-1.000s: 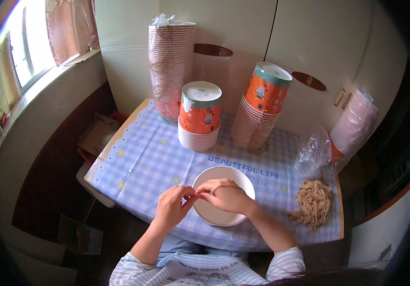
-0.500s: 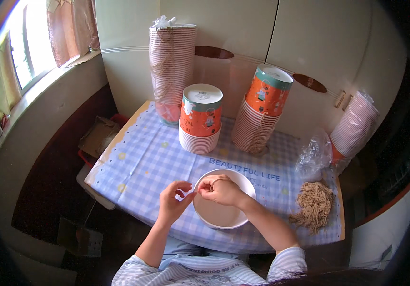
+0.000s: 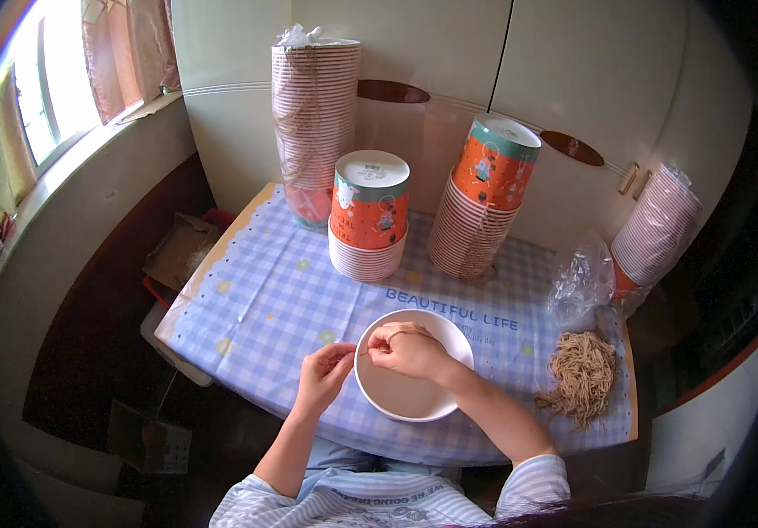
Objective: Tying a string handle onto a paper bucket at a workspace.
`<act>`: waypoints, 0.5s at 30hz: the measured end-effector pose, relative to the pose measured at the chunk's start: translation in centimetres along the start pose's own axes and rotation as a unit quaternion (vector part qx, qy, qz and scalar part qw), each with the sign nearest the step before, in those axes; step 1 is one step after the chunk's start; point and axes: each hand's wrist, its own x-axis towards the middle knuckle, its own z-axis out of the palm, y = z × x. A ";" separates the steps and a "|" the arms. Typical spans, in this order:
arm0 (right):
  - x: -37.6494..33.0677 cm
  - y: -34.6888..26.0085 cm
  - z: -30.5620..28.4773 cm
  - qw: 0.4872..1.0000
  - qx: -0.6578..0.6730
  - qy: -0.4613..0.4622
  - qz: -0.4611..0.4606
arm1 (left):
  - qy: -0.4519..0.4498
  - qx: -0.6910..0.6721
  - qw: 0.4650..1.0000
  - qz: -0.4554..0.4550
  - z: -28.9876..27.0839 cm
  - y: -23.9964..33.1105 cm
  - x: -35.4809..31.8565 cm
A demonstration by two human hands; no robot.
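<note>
Right hand (image 3: 410, 349) pinches a thin tan elastic band (image 3: 401, 331) over the near rim of the round white paper bowl (image 3: 414, 400), left hand (image 3: 326, 370) fingertips pinched just left of it; band could slip, snapping off the rim.

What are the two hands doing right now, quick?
Left hand: fingers pinched shut beside the bowl; what it holds cannot be told.
Right hand: curled shut over the bowl, a thin band across its fingers.
</note>
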 end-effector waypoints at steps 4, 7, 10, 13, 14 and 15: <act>0.0 -0.1 0.0 1.000 -0.010 0.007 0.010 | -0.001 -0.008 1.000 0.000 0.0 -0.1 -0.1; 0.1 0.1 0.2 1.000 -0.017 0.010 0.012 | -0.002 -0.003 1.000 0.007 0.0 -0.2 -0.1; -0.1 -0.2 0.0 1.000 -0.007 0.002 0.021 | -0.010 0.007 1.000 0.006 -0.1 -0.3 -0.1; 0.0 -0.3 0.0 1.000 -0.002 0.000 0.022 | -0.016 0.002 1.000 0.010 -0.2 -0.5 -0.1; 0.0 -0.3 0.0 1.000 -0.002 0.000 0.021 | -0.014 0.016 1.000 0.015 -0.1 -0.5 -0.1; 0.0 -0.2 0.0 1.000 0.002 -0.006 0.019 | -0.013 0.029 0.999 0.021 -0.1 -0.5 0.0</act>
